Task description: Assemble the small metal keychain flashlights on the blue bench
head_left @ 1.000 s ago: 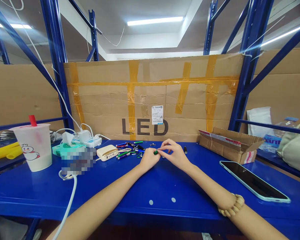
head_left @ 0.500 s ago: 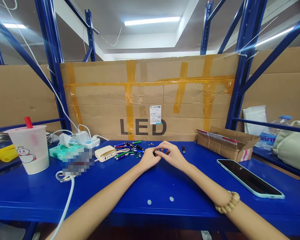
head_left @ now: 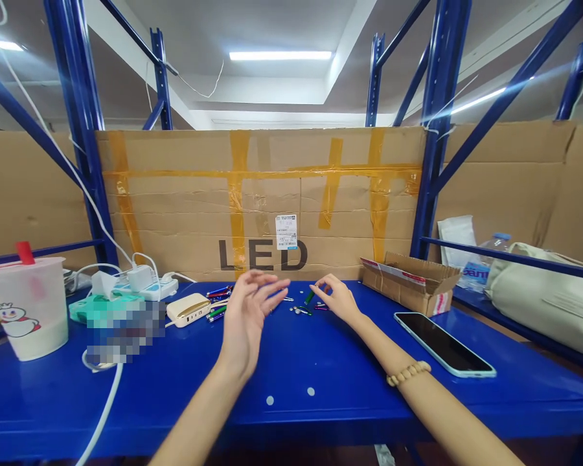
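My left hand [head_left: 247,317] is raised above the blue tabletop, its fingers spread and holding nothing. Between the thumb and fingertips of my right hand [head_left: 339,299] is a slim green tube-shaped piece [head_left: 309,297], tilted; its exact kind is too small to tell. Just below it lie several small metal and coloured parts [head_left: 301,311], with a purple piece [head_left: 321,307] near my right fingers. A pile of slim coloured tubes [head_left: 217,314] in green, blue and purple is partly hidden behind my left hand.
Left of the pile sit a cream power bank [head_left: 189,309], a power strip [head_left: 153,289] with cables, and a drink cup [head_left: 26,310]. On the right are an open cardboard box [head_left: 408,285] and a phone [head_left: 444,344]. A cardboard panel [head_left: 194,213] closes off the back.
My hands were together over a small dark thing; now they are apart. The left has lifted and opened, while the right pinches the green piece. The view has shifted to the right.
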`<state>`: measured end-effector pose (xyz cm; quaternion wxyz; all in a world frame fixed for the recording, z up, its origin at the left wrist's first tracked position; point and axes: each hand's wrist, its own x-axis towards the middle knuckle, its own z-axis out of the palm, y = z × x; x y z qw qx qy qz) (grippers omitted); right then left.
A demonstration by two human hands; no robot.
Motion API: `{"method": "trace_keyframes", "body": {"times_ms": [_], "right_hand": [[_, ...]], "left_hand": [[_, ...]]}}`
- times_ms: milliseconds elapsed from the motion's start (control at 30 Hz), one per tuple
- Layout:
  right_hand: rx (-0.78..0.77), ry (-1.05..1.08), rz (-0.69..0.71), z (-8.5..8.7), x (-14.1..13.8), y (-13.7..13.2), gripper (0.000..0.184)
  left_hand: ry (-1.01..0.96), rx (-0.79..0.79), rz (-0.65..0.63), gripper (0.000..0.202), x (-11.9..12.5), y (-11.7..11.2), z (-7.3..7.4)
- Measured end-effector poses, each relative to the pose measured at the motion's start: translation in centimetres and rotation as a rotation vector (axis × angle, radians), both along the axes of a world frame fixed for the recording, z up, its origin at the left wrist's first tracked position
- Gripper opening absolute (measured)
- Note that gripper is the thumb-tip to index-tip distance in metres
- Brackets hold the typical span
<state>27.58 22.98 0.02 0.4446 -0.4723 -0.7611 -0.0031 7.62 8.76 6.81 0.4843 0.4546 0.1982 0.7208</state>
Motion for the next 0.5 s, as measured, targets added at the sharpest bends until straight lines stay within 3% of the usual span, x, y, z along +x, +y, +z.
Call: {"method": "trace_keyframes", "body": {"times_ms": [100,167,267,367,500], "right_hand": [[-0.001,-0.001,-0.010,-0.1,0.1,0.1,0.033],[-0.008,0.010,-0.021,-0.2,0.1,-0.1,0.034],[-0.016,0.037,-0.049,-0.2,0.1,-0.5,0.036],[-0.017,0.040,-0.057,-0.4,0.1,-0.8,0.037],[-0.014,0.021,-0.042,-0.5,-0.1,-0.8,0.035]], "left_hand": [[-0.229,-0.171,-0.066,0.025,0.1,-4.4,-0.5],[-0.306,-0.260,-0.106,0.024,0.1,-6.0,-1.2],[-0.411,-0.367,-0.185,0.022,0.0,-7.2,-1.7],[-0.499,-0.445,-0.214,0.018,-0.2,-8.2,-1.3],[-0.504,-0.453,-0.209,0.014,-0.5,-9.9,-0.8]]}}
